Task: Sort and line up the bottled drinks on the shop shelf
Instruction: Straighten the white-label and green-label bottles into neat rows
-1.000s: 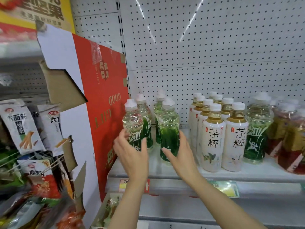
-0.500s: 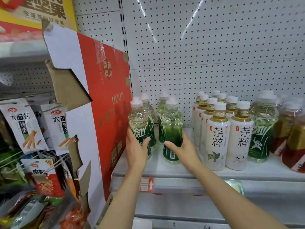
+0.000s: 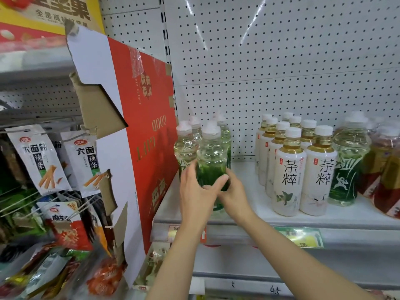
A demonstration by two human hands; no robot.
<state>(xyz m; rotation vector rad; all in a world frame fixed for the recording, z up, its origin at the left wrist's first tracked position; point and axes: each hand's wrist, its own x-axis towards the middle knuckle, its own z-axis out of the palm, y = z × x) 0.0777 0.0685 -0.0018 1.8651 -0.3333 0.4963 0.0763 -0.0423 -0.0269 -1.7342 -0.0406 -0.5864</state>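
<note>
Several clear bottles with green labels and white caps stand in a cluster at the left of the white shelf (image 3: 249, 213). Both hands grip the front green-label bottle (image 3: 211, 156): my left hand (image 3: 198, 195) wraps its lower left side with the thumb across the front, and my right hand (image 3: 232, 194) holds its lower right side. Another green-label bottle (image 3: 185, 146) stands just behind to the left. A block of white-label tea bottles (image 3: 289, 176) stands to the right in two rows.
A red and white cardboard panel (image 3: 138, 148) leans against the shelf's left end. A large green-label bottle (image 3: 348, 161) and red-label bottles (image 3: 385, 169) fill the right. Snack packets (image 3: 41, 161) hang on hooks at the left. Pegboard backs the shelf.
My left hand left the rear left bottle and joined my right hand on the front green-label bottle, which has shifted left toward the cluster. The view moved closer.
</note>
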